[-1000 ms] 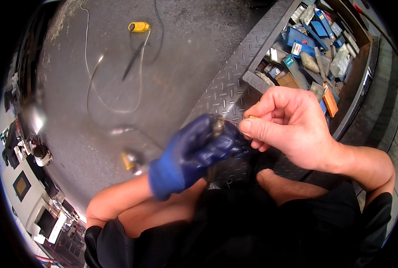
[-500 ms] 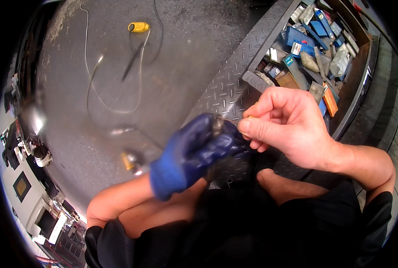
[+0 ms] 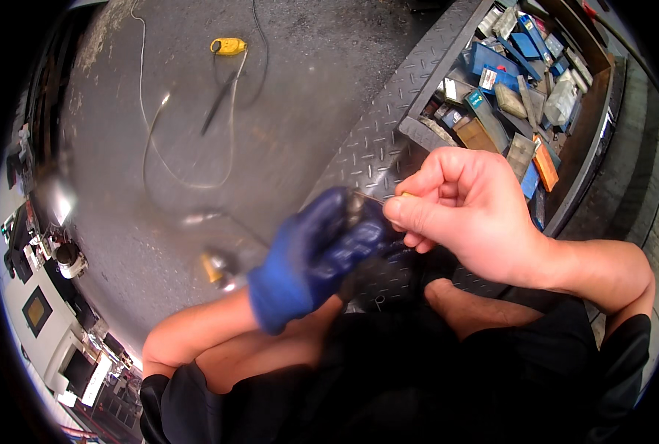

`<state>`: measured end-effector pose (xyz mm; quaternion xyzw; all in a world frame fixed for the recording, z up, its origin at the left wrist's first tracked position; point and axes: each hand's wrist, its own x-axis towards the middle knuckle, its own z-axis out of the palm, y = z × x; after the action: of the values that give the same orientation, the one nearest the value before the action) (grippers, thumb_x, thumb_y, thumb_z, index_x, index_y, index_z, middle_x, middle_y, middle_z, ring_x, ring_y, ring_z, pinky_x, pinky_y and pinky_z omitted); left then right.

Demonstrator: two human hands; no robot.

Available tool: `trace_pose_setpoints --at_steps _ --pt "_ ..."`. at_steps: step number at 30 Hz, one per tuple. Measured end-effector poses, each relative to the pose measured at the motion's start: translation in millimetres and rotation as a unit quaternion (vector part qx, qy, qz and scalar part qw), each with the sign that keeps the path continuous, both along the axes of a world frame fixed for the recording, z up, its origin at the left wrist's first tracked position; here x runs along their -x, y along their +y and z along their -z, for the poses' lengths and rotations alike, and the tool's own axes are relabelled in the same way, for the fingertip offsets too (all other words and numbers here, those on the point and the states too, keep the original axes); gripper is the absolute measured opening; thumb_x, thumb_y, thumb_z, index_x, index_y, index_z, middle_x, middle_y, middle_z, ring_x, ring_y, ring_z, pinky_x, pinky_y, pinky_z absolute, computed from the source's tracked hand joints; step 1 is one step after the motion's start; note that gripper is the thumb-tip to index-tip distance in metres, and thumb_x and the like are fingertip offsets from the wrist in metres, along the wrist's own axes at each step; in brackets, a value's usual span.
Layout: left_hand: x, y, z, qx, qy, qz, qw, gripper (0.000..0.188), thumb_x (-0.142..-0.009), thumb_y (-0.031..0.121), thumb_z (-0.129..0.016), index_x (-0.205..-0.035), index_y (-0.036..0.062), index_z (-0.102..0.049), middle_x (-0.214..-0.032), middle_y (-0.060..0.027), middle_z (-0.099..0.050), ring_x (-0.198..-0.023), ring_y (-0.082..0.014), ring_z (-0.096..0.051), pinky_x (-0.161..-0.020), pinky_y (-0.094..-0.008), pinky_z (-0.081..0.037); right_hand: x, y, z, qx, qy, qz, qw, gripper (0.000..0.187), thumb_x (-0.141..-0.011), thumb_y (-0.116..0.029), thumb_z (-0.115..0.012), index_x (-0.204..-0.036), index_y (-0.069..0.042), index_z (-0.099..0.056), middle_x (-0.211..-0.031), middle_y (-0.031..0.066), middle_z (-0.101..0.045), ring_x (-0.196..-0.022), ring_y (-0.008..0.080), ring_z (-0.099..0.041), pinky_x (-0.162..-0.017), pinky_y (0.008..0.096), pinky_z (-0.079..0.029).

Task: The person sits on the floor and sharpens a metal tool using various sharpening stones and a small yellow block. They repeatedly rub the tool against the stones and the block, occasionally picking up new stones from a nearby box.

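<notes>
My left hand (image 3: 311, 248), in a dark blue coated work glove, is closed around a small metallic piece (image 3: 355, 210) whose kind I cannot make out. Only a dull grey part of it shows between the gloved fingers. Bare and to the right of the glove, my right hand (image 3: 474, 214) pinches a thin rod (image 3: 370, 197) between thumb and forefinger. A speck of yellow shows at those fingertips. The rod reaches left to the metallic piece; whether it goes into it or only touches it, I cannot tell.
At the right, a metal bin (image 3: 418, 132) holds many small blue, clear and orange boxes. Tread plate (image 3: 370, 144) lies beneath my hands. A yellow device (image 3: 229, 46) with thin cables sits on the grey floor (image 3: 300, 96) at the far left.
Both hands have shifted slightly left, the right one with the thin rod in its pinch. Their grips look the same.
</notes>
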<state>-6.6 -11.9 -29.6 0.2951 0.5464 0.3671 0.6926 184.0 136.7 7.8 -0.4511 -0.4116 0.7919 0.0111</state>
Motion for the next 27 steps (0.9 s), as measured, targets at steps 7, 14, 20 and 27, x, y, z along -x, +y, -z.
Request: trace_pose_setpoints --at_steps 7,14,20,27 --pt "-1.7 -1.7 -2.0 0.058 -0.041 -0.015 0.997 0.027 -0.109 0.01 -0.066 -0.134 0.0008 -0.062 -0.119 -0.0074 -0.072 -0.111 -0.0139 -0.068 -0.099 -0.0339 -0.057 -1.3 -6.2 7.8 -0.258 0.019 -0.07 0.964 0.012 -0.091 -0.005 -0.08 -0.088 0.002 -0.071 -0.074 0.0075 -0.072 -0.065 0.0124 -0.07 -0.061 0.0276 -0.055" --pt "-1.1 -1.1 -4.4 0.062 -0.051 -0.014 0.997 0.025 -0.11 0.011 -0.064 -0.133 0.0002 -0.062 -0.119 -0.0073 -0.072 -0.11 -0.0137 -0.068 -0.098 -0.0334 -0.058 -2.0 -3.4 11.3 -0.441 0.047 -0.132 0.886 0.01 -0.086 -0.007 -0.079 -0.086 -0.001 -0.071 -0.075 0.0131 -0.069 -0.068 0.0302 -0.072 -0.06 0.0361 -0.056" --pt "2.7 4.0 -10.1 0.088 -0.082 -0.006 0.993 0.025 -0.111 0.01 -0.063 -0.134 0.0003 -0.062 -0.12 -0.0078 -0.072 -0.11 -0.0134 -0.068 -0.098 -0.033 -0.058 -7.2 -0.5 25.4 -0.576 0.114 -0.189 0.787 0.01 -0.084 -0.007 -0.078 -0.088 -0.006 -0.069 -0.08 0.0103 -0.068 -0.073 0.033 -0.07 -0.059 0.0427 -0.055" --pt "-0.7 0.6 -7.4 0.069 -0.046 -0.02 0.996 0.026 -0.109 0.009 -0.065 -0.134 -0.0001 -0.062 -0.117 -0.0087 -0.074 -0.107 -0.0152 -0.071 -0.096 -0.033 -0.059 -5.4 -2.7 11.9 -0.466 0.047 -0.168 0.867 0.009 -0.091 -0.001 -0.083 -0.095 0.0 -0.074 -0.08 0.0071 -0.073 -0.069 0.0169 -0.073 -0.062 0.0283 -0.056"
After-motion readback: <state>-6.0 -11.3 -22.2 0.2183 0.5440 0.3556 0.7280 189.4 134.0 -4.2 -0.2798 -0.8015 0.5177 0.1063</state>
